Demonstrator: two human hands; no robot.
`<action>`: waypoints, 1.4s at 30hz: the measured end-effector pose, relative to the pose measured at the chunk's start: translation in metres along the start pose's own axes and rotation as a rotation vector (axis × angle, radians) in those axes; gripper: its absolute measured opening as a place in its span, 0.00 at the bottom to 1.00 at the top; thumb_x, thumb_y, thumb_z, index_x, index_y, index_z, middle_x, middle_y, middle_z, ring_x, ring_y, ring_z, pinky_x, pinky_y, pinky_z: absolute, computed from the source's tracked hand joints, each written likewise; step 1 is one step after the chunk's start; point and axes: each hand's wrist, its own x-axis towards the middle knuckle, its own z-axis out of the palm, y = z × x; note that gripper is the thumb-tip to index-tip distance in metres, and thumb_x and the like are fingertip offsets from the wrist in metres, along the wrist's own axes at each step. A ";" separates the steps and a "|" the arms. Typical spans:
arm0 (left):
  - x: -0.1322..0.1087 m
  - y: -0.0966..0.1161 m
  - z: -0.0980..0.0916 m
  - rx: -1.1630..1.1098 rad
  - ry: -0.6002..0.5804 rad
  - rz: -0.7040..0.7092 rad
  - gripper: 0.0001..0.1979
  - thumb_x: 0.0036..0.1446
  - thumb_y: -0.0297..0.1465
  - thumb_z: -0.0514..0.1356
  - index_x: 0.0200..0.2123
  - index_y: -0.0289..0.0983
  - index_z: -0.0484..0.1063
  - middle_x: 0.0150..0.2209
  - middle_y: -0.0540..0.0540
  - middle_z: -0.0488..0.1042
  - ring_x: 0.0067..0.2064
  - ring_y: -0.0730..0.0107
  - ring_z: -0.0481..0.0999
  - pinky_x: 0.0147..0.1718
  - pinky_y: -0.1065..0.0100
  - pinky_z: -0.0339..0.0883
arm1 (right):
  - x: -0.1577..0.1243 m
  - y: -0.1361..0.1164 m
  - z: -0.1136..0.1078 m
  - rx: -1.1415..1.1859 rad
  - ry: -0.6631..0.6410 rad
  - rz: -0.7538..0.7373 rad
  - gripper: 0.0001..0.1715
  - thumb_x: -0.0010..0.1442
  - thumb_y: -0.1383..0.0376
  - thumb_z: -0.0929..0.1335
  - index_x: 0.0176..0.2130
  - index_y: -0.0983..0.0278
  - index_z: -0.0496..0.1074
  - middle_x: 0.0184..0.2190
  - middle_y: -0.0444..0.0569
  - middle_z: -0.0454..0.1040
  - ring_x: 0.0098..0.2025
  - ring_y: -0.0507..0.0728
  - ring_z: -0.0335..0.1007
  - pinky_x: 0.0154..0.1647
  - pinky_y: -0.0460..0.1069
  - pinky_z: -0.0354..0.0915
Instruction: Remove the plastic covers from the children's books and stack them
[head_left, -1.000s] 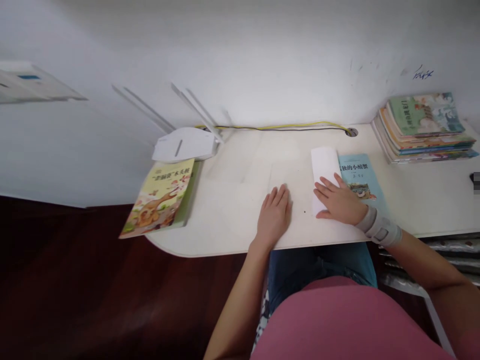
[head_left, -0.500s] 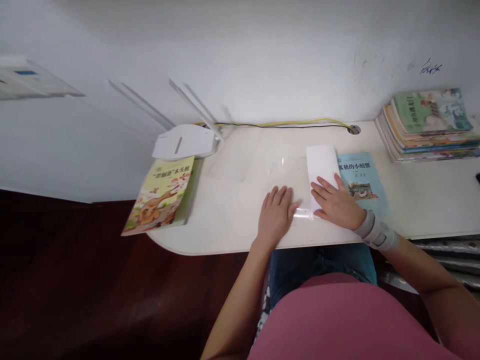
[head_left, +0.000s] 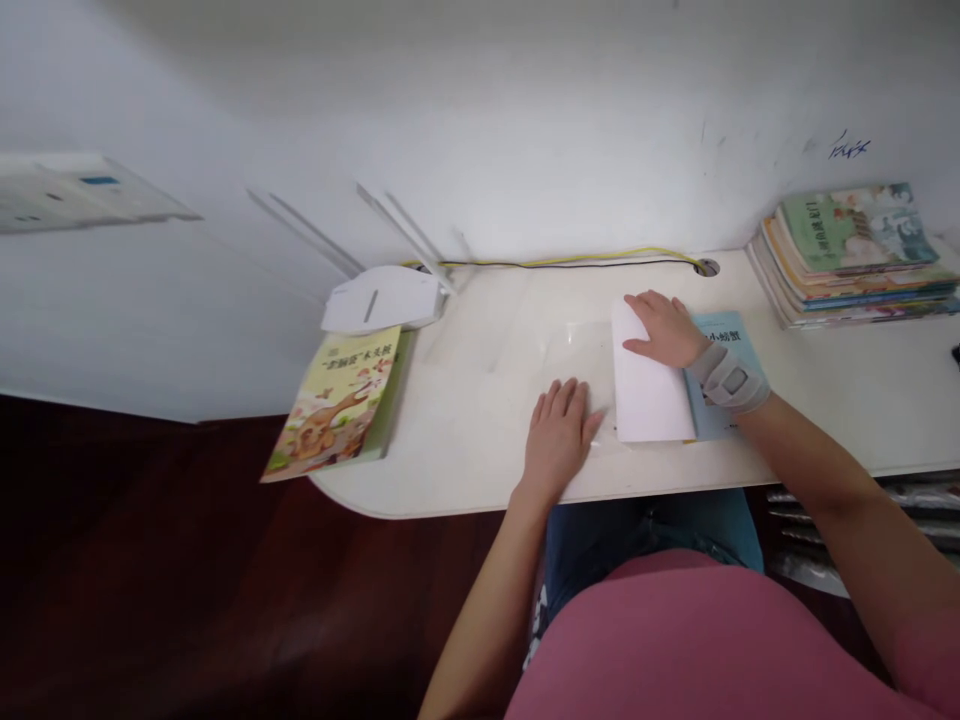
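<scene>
A blue book (head_left: 731,375) lies on the white desk in front of me, with a white paper flap (head_left: 651,400) over its left part. To the left of the flap spreads a clear plastic sheet (head_left: 589,350), seen mainly by its shine. My left hand (head_left: 559,430) rests on the desk at the sheet's lower left, fingers stretched out. My right hand (head_left: 664,328), with a grey band at the wrist, lies across the upper part of the flap, fingers spread. It covers part of the book's title.
A yellow-green book (head_left: 337,405) overhangs the desk's left edge, by a white router (head_left: 386,298) with antennas. Yellow and black cables (head_left: 555,260) run along the wall to a desk hole (head_left: 706,267). A book stack (head_left: 855,260) stands at right.
My right hand has slid from the lower part of the white flap up to its top. My left hand has stayed nearly in place. The view has shifted slightly.
</scene>
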 end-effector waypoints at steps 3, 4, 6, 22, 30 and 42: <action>0.000 0.002 0.001 0.011 0.002 -0.001 0.28 0.65 0.44 0.44 0.59 0.31 0.61 0.61 0.33 0.63 0.64 0.49 0.58 0.59 0.49 0.55 | -0.002 0.004 0.008 -0.038 0.066 0.034 0.33 0.58 0.59 0.65 0.60 0.69 0.59 0.57 0.64 0.61 0.59 0.68 0.55 0.59 0.64 0.49; 0.000 0.002 0.002 0.015 0.004 0.000 0.29 0.65 0.44 0.44 0.59 0.31 0.61 0.61 0.33 0.63 0.64 0.49 0.58 0.59 0.48 0.55 | -0.005 0.005 0.010 -0.046 0.095 0.052 0.31 0.58 0.59 0.65 0.58 0.69 0.60 0.57 0.64 0.61 0.58 0.68 0.55 0.59 0.64 0.49; -0.001 0.003 0.003 0.023 0.010 -0.001 0.29 0.65 0.44 0.43 0.60 0.32 0.61 0.61 0.33 0.63 0.64 0.50 0.58 0.59 0.48 0.55 | -0.010 0.005 0.012 -0.063 0.125 0.077 0.29 0.57 0.60 0.65 0.55 0.69 0.63 0.57 0.65 0.61 0.58 0.68 0.54 0.59 0.64 0.48; 0.092 -0.004 -0.015 0.149 -0.208 0.149 0.30 0.65 0.45 0.40 0.65 0.36 0.54 0.66 0.40 0.52 0.68 0.48 0.46 0.61 0.39 0.41 | -0.011 -0.011 0.020 -0.139 0.124 0.021 0.23 0.59 0.59 0.63 0.50 0.71 0.69 0.55 0.65 0.63 0.59 0.68 0.52 0.59 0.67 0.45; 0.093 -0.011 0.003 0.099 -0.186 0.039 0.31 0.65 0.46 0.37 0.66 0.37 0.50 0.68 0.42 0.49 0.67 0.44 0.46 0.60 0.37 0.43 | -0.019 -0.017 0.013 -0.221 0.041 -0.002 0.19 0.61 0.59 0.63 0.44 0.69 0.75 0.51 0.62 0.69 0.55 0.65 0.58 0.60 0.68 0.46; 0.091 -0.015 0.004 0.069 -0.145 0.044 0.33 0.65 0.46 0.35 0.67 0.35 0.46 0.67 0.41 0.51 0.67 0.50 0.47 0.61 0.41 0.44 | -0.019 -0.014 0.011 -0.242 -0.088 -0.031 0.21 0.63 0.56 0.62 0.44 0.67 0.75 0.51 0.59 0.70 0.54 0.65 0.61 0.60 0.67 0.47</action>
